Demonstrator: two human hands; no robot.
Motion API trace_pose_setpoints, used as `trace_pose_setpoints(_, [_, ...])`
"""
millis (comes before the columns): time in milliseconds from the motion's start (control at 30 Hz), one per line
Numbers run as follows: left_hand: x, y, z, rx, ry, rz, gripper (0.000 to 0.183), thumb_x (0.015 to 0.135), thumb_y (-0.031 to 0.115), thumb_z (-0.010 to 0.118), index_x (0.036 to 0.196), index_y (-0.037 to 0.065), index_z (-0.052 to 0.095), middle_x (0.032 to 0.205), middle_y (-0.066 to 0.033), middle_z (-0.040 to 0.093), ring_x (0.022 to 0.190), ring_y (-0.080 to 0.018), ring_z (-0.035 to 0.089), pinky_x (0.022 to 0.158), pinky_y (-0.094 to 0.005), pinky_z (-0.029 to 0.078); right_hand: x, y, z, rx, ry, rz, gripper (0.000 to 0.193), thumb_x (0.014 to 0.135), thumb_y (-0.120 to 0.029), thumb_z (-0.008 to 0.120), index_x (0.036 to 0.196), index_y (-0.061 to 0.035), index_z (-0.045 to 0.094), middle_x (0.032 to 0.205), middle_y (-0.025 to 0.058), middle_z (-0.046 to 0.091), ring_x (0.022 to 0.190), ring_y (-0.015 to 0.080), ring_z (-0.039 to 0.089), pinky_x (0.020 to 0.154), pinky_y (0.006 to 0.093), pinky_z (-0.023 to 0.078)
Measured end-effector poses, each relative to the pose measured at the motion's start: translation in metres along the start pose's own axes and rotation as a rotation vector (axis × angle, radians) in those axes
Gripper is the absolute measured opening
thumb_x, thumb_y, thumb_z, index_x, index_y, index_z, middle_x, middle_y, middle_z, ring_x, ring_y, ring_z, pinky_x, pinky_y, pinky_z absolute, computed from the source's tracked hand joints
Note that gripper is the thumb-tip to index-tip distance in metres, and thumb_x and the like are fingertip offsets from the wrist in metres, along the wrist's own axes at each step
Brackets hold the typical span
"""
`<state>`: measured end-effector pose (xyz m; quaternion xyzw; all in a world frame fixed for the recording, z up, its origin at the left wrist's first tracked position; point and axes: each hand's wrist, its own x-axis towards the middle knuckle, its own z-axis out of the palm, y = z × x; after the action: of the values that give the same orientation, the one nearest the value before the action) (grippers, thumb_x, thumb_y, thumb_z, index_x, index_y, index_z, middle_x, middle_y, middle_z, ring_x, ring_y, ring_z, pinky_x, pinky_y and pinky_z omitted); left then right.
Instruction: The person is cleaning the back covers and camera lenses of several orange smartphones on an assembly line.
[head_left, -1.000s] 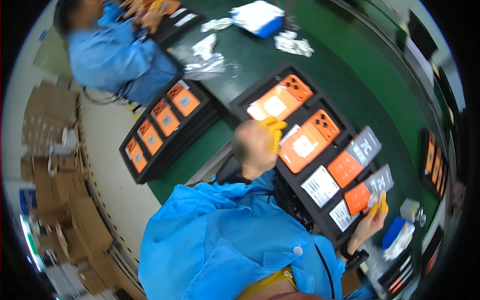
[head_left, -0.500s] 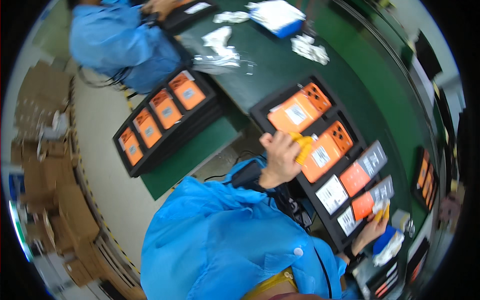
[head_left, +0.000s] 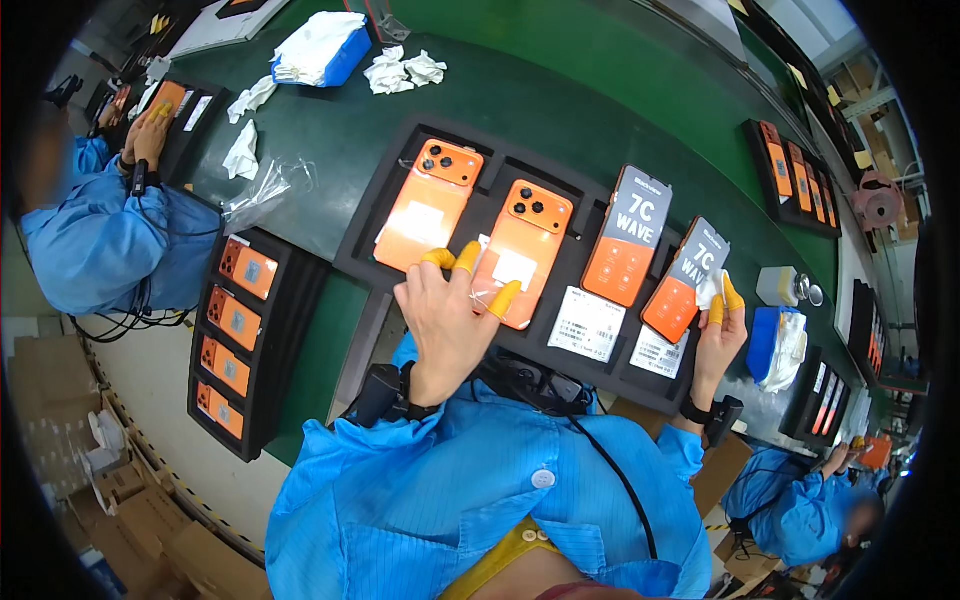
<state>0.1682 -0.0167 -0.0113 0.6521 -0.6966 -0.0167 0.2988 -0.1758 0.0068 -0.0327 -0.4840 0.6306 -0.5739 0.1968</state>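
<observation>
My left hand [head_left: 443,325], with yellow finger cots, spreads its fingers at the lower left of an orange phone [head_left: 530,240] lying back up in a black foam tray [head_left: 510,150]. The thumb rests over the phone's lower end, where a thin clear strip shows; two fingertips reach the gap beside another orange phone [head_left: 428,205]. My right hand [head_left: 722,340], also in finger cots, pinches a white wipe [head_left: 711,288] against the right edge of a grey and orange phone [head_left: 686,280]. A similar phone [head_left: 628,235] lies left of it, with white label cards [head_left: 587,324] below.
At left, a black tray [head_left: 265,400] holds several orange phones. Blue boxes of wipes [head_left: 322,50] stand at far left and right, near crumpled wipes [head_left: 400,70] and a clear plastic bag [head_left: 272,190]. A small bottle [head_left: 780,286] stands at right. Co-workers sit on both sides.
The view has swung right, bringing the tray to the middle and a co-worker into sight at lower right. My left hand stays by the same phone; my right hand still has the wipe.
</observation>
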Motion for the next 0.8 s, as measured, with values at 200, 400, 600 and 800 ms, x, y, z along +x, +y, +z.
trace_pose_setpoints(200, [-0.015,0.015,0.003,0.006,-0.154,-0.086,0.071,0.071,0.05,0.073,0.124,0.004,0.057,0.107,-0.0168,0.043,0.101,-0.0308,0.035,0.08,-0.0431,0.022,-0.002,-0.001,-0.012,-0.045,-0.003,0.025,0.033,0.092,0.006,0.046,0.123,0.0006,0.056,0.087,0.0,0.056,0.059,0.0031,0.044,0.051,0.0158,0.034])
trace_pose_setpoints(400, [-0.006,0.02,-0.003,0.047,-0.198,-0.129,0.071,0.067,0.052,0.075,0.121,0.01,0.058,0.117,-0.0153,0.043,0.109,-0.0334,0.036,0.085,-0.0482,0.023,-0.002,0.001,-0.008,0.031,0.013,0.016,0.03,0.092,0.004,0.048,0.12,0.0016,0.058,0.091,0.0022,0.057,0.062,0.0048,0.047,0.053,0.0188,0.037])
trace_pose_setpoints(600, [-0.008,0.012,-0.001,0.117,-0.178,-0.089,0.07,0.069,0.049,0.077,0.12,0.005,0.059,0.116,-0.0147,0.042,0.108,-0.0313,0.034,0.085,-0.0468,0.022,0.001,-0.012,0.005,-0.043,-0.014,-0.024,0.028,0.089,0.008,0.051,0.115,0.003,0.061,0.093,0.0022,0.052,0.063,0.0043,0.049,0.054,0.018,0.041])
trace_pose_setpoints(800, [-0.007,0.014,0.004,0.103,-0.181,-0.053,0.071,0.069,0.048,0.078,0.117,-0.001,0.058,0.118,-0.0146,0.042,0.11,-0.0297,0.033,0.085,-0.0469,0.022,-0.002,-0.011,0.0,-0.003,0.028,-0.03,0.027,0.089,0.007,0.051,0.113,0.003,0.063,0.091,0.0024,0.053,0.063,0.0043,0.05,0.053,0.0185,0.041])
